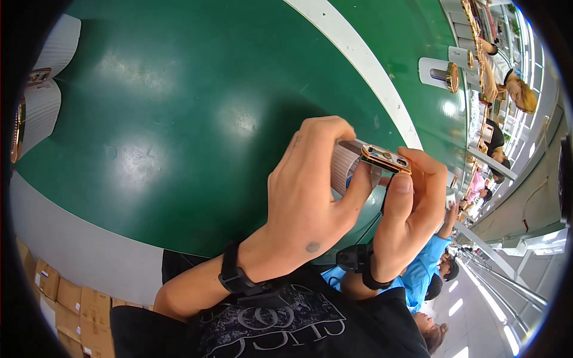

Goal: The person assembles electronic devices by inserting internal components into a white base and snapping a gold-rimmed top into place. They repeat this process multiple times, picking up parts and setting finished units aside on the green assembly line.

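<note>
In front of my chest, both hands hold a white ribbed housing (341, 167) with a gold-rimmed end piece (387, 159). I cannot tell what kind of device it is. My left hand (310, 185) wraps over the housing from the left, its fingers curled behind and its thumb pressed near the end piece. Thumb and bent fingers of my right hand (415, 203) grip the right end of the gold-rimmed piece. A clear flap, perhaps film, shows under that piece. My hands hide much of the housing.
Similar white ribbed housings (42, 110) with gold trim stand at the table's left edge. Another gold-ended white unit (439, 74) lies across the white strip (370, 59) on the green table (179, 119). Cardboard boxes (77, 304) are stacked at lower left. Several people work along the right.
</note>
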`<state>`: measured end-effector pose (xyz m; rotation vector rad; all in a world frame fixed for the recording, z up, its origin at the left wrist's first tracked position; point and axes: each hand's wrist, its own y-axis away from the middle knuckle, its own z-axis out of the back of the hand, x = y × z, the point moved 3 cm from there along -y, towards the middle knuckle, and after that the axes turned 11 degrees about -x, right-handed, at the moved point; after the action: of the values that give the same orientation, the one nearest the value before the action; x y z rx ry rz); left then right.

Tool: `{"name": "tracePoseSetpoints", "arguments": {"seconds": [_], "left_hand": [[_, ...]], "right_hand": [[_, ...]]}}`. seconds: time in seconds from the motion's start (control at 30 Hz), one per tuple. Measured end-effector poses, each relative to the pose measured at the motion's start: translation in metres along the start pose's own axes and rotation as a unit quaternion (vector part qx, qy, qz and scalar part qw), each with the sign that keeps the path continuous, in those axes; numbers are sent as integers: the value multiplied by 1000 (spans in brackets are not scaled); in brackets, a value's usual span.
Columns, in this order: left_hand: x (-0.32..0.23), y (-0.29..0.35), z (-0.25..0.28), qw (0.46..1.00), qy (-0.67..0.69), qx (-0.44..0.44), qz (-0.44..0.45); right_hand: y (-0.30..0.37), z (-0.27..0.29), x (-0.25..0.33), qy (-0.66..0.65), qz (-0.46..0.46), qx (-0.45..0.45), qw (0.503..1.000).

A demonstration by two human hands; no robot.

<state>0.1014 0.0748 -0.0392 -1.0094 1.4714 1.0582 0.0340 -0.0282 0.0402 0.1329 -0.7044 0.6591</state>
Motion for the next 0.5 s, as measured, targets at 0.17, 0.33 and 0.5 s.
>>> {"name": "tracePoseSetpoints", "arguments": {"seconds": [0.17, 0.33, 0.5], "left_hand": [[0, 0, -6, 999, -5, 53, 9], [-3, 1, -7, 992, 19, 108, 64], [-4, -1, -8, 986, 55, 118, 106]], "right_hand": [[-5, 6, 5, 39, 12, 13, 999], [-5, 12, 6, 21, -3, 11, 1000], [-4, 15, 6, 24, 13, 4, 1000]]}}
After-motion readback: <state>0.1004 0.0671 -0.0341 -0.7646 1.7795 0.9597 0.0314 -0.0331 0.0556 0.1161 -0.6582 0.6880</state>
